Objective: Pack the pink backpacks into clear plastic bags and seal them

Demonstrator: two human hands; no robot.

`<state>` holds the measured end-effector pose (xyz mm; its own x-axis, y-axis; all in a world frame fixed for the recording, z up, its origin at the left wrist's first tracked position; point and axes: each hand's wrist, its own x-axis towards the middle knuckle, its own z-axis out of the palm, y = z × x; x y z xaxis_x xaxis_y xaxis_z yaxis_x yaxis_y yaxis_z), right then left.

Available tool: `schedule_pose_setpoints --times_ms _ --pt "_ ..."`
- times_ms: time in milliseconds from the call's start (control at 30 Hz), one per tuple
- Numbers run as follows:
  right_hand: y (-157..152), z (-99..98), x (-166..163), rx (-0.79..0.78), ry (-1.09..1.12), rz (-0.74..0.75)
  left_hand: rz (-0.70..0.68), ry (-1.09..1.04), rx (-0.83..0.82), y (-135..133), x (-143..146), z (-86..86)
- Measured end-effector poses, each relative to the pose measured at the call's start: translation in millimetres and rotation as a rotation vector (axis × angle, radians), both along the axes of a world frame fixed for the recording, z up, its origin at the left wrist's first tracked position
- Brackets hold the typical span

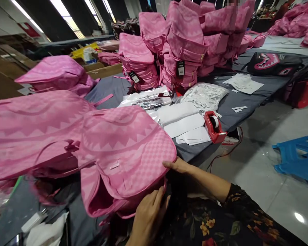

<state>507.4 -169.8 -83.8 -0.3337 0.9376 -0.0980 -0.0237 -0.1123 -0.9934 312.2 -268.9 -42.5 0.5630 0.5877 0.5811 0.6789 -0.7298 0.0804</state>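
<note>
Just the one cam here, worn on the head and looking forward and down past the wearer's own arms. The near pink backpack (pixel 128 136) fills the close foreground, with the left hand (pixel 149 215) and right hand (pixel 178 166) low in the middle and the floral sleeve (pixel 246 215) at bottom right. Beyond that it looks across the cloth-covered table (pixel 256 100) to stacked pink backpacks (pixel 184 37) farther off, then window strips (pixel 64 15) up top. Floor (pixel 256 160) shows on the right.

Smooth matt backpack (pixel 129 141), glossy plastic tape dispenser (pixel 216 135), matt paper sheets (pixel 184 125).
</note>
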Motion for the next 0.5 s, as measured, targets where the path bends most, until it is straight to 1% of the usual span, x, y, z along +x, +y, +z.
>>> schedule_pose_setpoints --times_ms 33,67,100,133,167,200,233,300,333,367,400,433,500 --pt "-9 3.2 10 0.059 -0.054 0.067 -0.067 -0.009 0.008 -5 -5 -0.4" --pt "-15 8.0 20 0.13 -0.109 0.145 -0.094 -0.006 0.024 -9 -13 0.8" --pt "-19 13.9 33 0.199 -0.162 0.206 -0.071 0.021 0.043 -11 -24 2.9" --pt "-20 20.4 47 0.254 -0.212 0.218 -0.006 0.068 0.066 -10 -35 5.2" --pt "-18 26.9 64 0.293 -0.262 0.161 0.076 0.123 0.09 -8 -47 7.1" --pt "-12 33.0 86 0.323 -0.319 0.037 0.14 0.18 0.109 -4 -58 8.0" --pt "-2 38.5 111 0.348 -0.387 -0.139 0.174 0.226 0.123 2 -67 7.9" --pt "26 47.1 174 0.401 -0.57 -0.534 0.149 0.284 0.132 17 -79 4.5" --pt "43 49.8 208 0.41 -0.682 -0.685 0.117 0.296 0.137 26 -81 1.8" --pt "62 51.1 242 0.38 -0.794 -0.814 0.092 0.295 0.151 34 -79 -1.0" --pt "80 50.7 274 0.31 -0.916 -0.906 0.082 0.283 0.17 40 -73 -3.4" --pt "97 48.4 302 0.209 -1.041 -0.92 0.085 0.258 0.189 46 -65 -5.2" --pt "125 38.3 342 -0.007 -1.209 -0.852 0.082 0.182 0.224 50 -41 -6.7"
